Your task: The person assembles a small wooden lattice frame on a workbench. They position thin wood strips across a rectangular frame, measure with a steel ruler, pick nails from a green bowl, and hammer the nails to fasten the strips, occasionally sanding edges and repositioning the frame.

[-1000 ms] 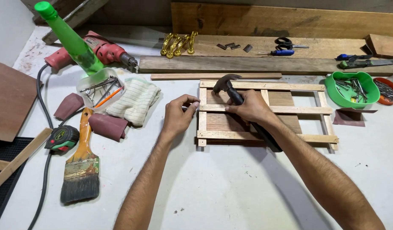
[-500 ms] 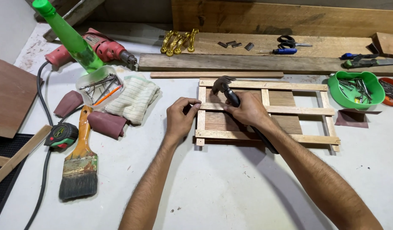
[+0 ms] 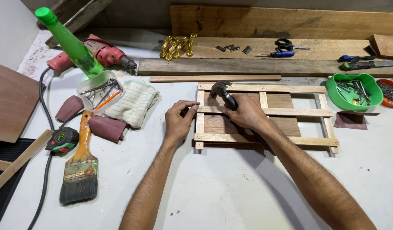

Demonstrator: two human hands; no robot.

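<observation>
**Slatted wooden frame under both hands on the white bench**

Slatted wooden frame of pale strips nailed over darker boards (image 3: 266,117) lies flat on the white worktop (image 3: 213,191), just right of centre. The right hand (image 3: 246,114) is closed around the handle of a dark-headed claw hammer (image 3: 224,91), gripping it high up near the head; the head hovers over the frame's upper left corner, and the handle runs back under the palm and wrist. The left hand (image 3: 178,120) rests at the frame's left edge, fingers curled and thumb and fingertips pinched together at the end of the middle slat (whether a nail sits between them is too small to tell).

Left of the hands lie a folded cream ribbed cloth (image 3: 132,102), a clear plastic tub of nails (image 3: 96,90), two pieces of reddish-brown sandpaper (image 3: 106,127), a paintbrush with an orange wooden handle (image 3: 80,170) and a black-and-green tape measure (image 3: 62,139). Behind those stand a green plastic bottle (image 3: 68,40) and a red electric drill (image 3: 100,53) with a black cord.

Right of the frame sits a green plastic bowl of screws and nails (image 3: 354,90), with an orange dish (image 3: 390,93) touching it. Along the back run long wooden planks (image 3: 264,66), bearing brass handles (image 3: 177,46), black-handled scissors (image 3: 290,44) and a blue-handled screwdriver (image 3: 279,54).
</observation>
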